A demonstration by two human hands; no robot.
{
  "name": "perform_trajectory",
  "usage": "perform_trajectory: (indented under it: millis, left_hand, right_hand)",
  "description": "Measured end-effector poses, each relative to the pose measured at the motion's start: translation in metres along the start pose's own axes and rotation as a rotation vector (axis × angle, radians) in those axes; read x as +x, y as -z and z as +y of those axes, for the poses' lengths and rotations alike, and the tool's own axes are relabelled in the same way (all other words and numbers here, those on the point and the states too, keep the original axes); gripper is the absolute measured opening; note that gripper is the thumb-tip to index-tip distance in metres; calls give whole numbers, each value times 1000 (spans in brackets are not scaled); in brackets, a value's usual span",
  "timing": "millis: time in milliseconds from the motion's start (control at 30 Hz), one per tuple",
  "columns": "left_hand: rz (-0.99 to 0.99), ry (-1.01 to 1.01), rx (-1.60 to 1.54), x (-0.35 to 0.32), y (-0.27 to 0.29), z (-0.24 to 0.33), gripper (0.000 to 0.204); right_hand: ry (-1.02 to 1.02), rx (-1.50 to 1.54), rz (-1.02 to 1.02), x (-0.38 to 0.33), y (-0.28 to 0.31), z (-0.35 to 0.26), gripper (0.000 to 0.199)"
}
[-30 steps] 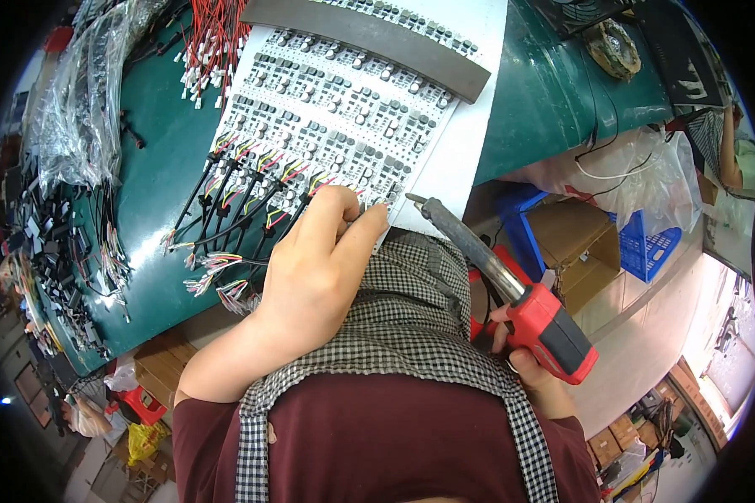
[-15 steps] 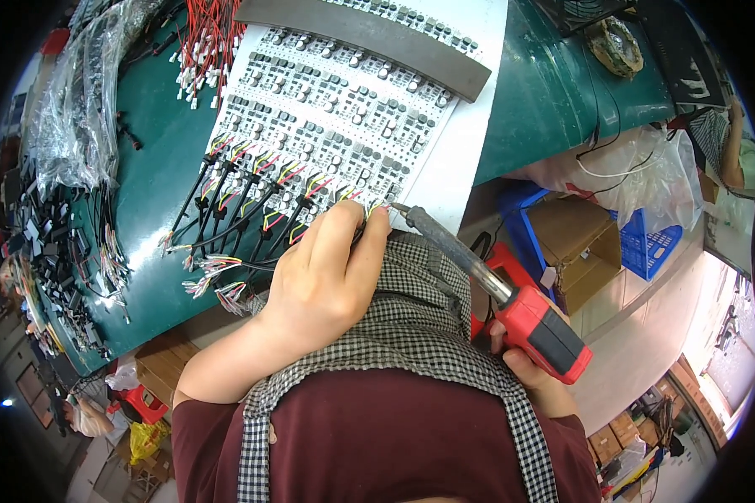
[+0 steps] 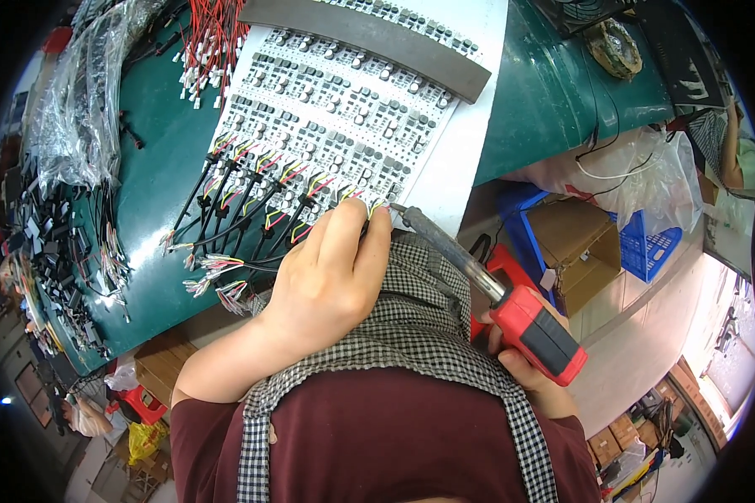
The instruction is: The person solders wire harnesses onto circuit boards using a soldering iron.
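Observation:
My left hand point(image 3: 323, 277) is closed at the near edge of a panel of white circuit boards point(image 3: 319, 109), its fingertips pinching thin coloured wires point(image 3: 374, 208). My right hand point(image 3: 524, 360) grips a soldering iron point(image 3: 538, 335) with a red and black handle. The iron's metal shaft slants up to the left, and its tip is at the boards' corner, close to my left fingertips. Whether the tip touches a wire or a pad is too small to tell. Several black cables point(image 3: 243, 205) with red, yellow and white wire ends lie along the panel's lower left edge.
A grey metal bar point(image 3: 369, 42) lies across the panel, on a green table point(image 3: 164, 168). Red wires with white plugs point(image 3: 205, 59), a plastic bag point(image 3: 80, 101) and black connectors point(image 3: 54, 260) lie left. A tape roll point(image 3: 614, 49) sits far right, above a carton point(image 3: 575, 239) in a blue crate.
The soldering iron's handle has shifted slightly left, with its tip staying at nearly the same spot. My left hand has moved very slightly right and keeps its pinch.

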State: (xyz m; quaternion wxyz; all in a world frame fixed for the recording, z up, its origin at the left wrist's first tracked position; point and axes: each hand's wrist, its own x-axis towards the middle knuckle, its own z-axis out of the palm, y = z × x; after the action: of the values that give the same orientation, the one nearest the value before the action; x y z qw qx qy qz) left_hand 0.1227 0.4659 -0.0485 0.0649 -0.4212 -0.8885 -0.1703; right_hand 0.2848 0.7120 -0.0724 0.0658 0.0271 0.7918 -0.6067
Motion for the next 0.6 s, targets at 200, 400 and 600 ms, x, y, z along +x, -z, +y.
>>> perform_trajectory:
  millis: [200,400,600]
  left_hand:
    - [18,-11,4,1,-1,0,27]
    - [27,-6,-17,1,1,1,27]
    - [16,-41,87,4,7,0,28]
  right_hand:
    - [-34,-10,95,-29,-3,27,63]
    - [-13,47,66,-23,-2,21,57]
    - [-221,267,115,-5,-4,-14,67]
